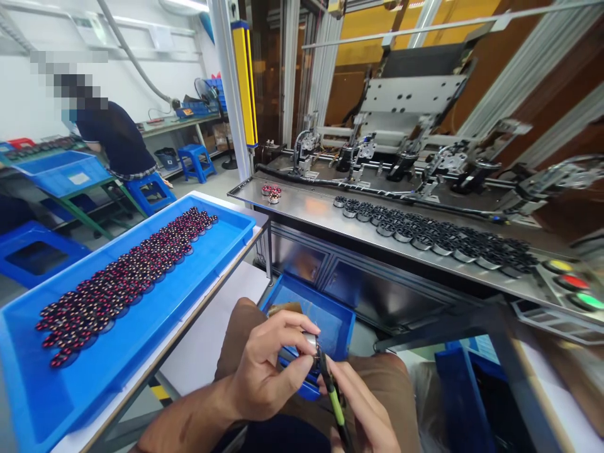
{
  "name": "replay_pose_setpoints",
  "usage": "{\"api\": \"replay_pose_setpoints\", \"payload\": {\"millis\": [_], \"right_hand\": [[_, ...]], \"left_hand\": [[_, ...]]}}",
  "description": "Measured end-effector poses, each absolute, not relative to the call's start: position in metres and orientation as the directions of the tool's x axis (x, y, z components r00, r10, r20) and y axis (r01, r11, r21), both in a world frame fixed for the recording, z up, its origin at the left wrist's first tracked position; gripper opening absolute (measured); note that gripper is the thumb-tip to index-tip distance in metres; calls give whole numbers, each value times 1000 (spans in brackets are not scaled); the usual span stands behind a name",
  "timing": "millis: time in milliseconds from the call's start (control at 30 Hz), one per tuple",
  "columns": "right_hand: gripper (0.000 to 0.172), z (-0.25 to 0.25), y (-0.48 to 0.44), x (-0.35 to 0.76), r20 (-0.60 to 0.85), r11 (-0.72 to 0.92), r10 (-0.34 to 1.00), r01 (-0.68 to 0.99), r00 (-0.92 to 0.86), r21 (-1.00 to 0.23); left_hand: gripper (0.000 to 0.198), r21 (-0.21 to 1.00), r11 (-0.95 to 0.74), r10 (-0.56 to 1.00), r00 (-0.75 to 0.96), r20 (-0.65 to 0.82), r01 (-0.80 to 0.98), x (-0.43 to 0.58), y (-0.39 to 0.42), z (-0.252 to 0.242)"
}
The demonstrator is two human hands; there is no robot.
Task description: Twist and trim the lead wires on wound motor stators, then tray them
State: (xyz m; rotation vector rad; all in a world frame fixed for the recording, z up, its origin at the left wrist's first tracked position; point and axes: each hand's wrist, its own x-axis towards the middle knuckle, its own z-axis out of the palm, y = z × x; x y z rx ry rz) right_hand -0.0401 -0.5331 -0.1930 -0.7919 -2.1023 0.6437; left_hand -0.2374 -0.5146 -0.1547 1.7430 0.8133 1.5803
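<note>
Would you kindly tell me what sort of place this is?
Probably a factory workshop: a machine with moving-arm fixtures, coloured buttons, and a blue tray holding many similar small parts.

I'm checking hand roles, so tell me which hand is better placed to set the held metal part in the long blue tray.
Probably the left hand: it holds the metal part and is nearer the long blue tray. The right hand holds the green-and-black tool.

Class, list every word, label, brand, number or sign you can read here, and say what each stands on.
No text is readable.
White label on the blue bin at upper left: too small and blurred.
Sheets on the back wall: too blurred.
Black-and-green tool in the right hand: no lettering distinguishable.
</note>
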Motion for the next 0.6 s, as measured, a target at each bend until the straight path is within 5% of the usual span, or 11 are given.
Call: {"api": "replay_pose_setpoints", "payload": {"millis": [333, 467, 600], "right_hand": [[70, -213, -540, -29, 466, 618, 774, 350, -429, -704], [63, -210, -536, -30, 343, 449, 879, 335, -330, -828], [63, -210, -533, -25, 137, 214, 949, 259, -285, -942]], "left_hand": [[22, 795, -606, 787, 155, 597, 18, -238, -517, -154], [28, 777, -629, 770, 148, 621, 16, -238, -515, -162], [54, 769, -639, 766, 75, 639, -18, -239, -510, -173]]}}
